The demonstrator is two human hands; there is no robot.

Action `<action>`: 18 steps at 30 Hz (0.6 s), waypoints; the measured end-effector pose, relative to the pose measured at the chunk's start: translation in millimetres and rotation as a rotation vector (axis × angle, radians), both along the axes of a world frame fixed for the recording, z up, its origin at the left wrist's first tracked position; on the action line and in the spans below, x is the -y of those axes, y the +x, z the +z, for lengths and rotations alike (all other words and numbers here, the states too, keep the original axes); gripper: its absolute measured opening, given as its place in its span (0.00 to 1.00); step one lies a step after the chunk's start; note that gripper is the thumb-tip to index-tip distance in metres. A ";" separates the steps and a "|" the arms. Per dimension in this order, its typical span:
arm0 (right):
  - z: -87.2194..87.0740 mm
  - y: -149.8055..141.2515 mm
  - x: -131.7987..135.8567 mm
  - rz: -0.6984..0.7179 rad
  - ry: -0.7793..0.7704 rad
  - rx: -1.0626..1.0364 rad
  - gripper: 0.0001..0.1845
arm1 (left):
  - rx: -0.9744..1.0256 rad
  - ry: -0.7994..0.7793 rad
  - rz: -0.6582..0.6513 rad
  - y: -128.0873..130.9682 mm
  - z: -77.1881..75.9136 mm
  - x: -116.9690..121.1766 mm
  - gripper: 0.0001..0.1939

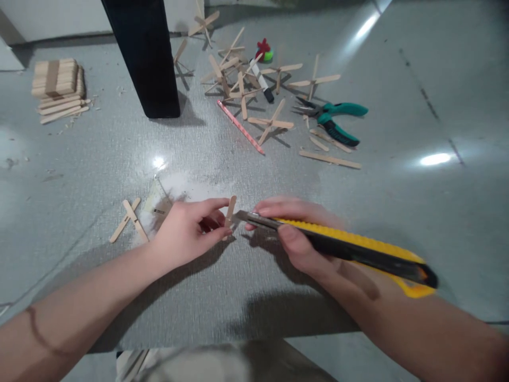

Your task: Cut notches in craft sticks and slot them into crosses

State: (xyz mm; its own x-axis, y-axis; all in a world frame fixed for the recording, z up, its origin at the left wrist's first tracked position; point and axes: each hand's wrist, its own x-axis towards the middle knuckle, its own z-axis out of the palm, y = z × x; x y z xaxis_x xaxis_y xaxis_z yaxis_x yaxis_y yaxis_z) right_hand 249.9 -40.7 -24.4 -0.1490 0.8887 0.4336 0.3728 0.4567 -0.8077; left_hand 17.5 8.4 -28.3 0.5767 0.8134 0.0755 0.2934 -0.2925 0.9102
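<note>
My left hand (186,231) pinches a short wooden craft stick (231,208) upright on the grey floor mat (99,159). My right hand (296,233) grips a yellow and black utility knife (358,249), its metal blade tip touching the stick's right edge. A crossed pair of sticks (129,218) lies just left of my left hand, beside a scrap of white paper (157,204).
Several crossed stick assemblies (242,79) lie farther back, with a pink pencil (239,126), a marker (262,82), green pliers (334,116) and loose sticks (330,159). A stack of sticks (58,85) sits at far left. A black post (145,55) stands behind.
</note>
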 end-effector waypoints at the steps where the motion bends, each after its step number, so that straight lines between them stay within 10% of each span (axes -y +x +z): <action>1: 3.8 -1.5 -1.4 0.027 -0.003 0.000 0.06 | -0.009 0.010 -0.002 0.4 0.1 0.1 0.19; 18: 1.7 -7.1 -5.5 0.100 0.089 0.119 0.11 | -0.156 0.084 -0.040 4.4 10.4 -2.5 0.03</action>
State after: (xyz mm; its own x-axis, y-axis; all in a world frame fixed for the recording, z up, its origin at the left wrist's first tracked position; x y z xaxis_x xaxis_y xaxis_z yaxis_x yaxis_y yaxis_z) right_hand 242.8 -35.1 -22.7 -0.2899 0.8256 0.4842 0.4125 0.5643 -0.7151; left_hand 21.9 10.9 -17.9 0.6182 0.7845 0.0492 0.4158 -0.3795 0.8265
